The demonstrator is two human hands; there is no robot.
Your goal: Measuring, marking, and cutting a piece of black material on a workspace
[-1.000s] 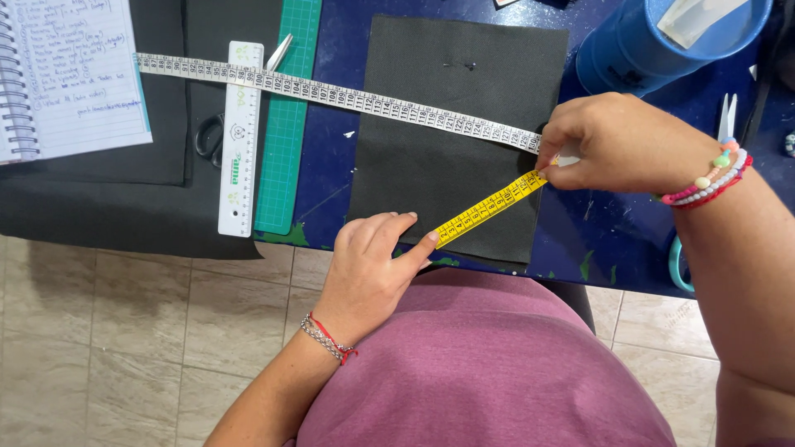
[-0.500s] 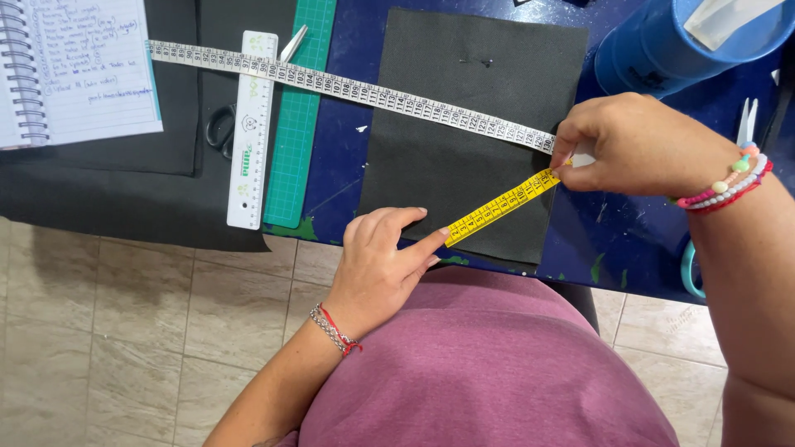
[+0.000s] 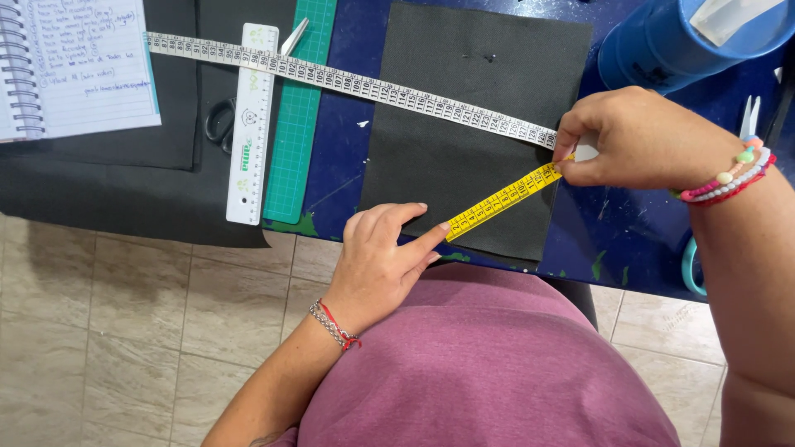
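Stretching a measuring tape (image 3: 502,202) across a dark grey rectangle of fabric (image 3: 464,83), I held the yellow stretch taut between both hands on the blue work table (image 3: 339,157). My right hand (image 3: 642,136) was closed in a pinch, thumb and forefinger clamped on the tape at the fabric's right edge, where the tape folded over from its yellow face to its white face. My left hand (image 3: 377,257) lay mostly flat and loosely open, gripping nothing, its forefinger stretched out and pressing the tape's near end down on the fabric close to the edge nearest my body. The yellow length ran on a slant, rising from my left fingertip up and to the right toward my right hand, so its long axis crossed the lower right part of the fabric. From the pinch, the white side trailed away up and to the left across the fabric, over a green cutting mat (image 3: 302,108) and a white ruler (image 3: 251,124). The fabric lay just ahead of my left hand and to the left of my right hand, touching both. A spiral notebook (image 3: 74,66) sat far left and a blue container (image 3: 687,41) at upper right
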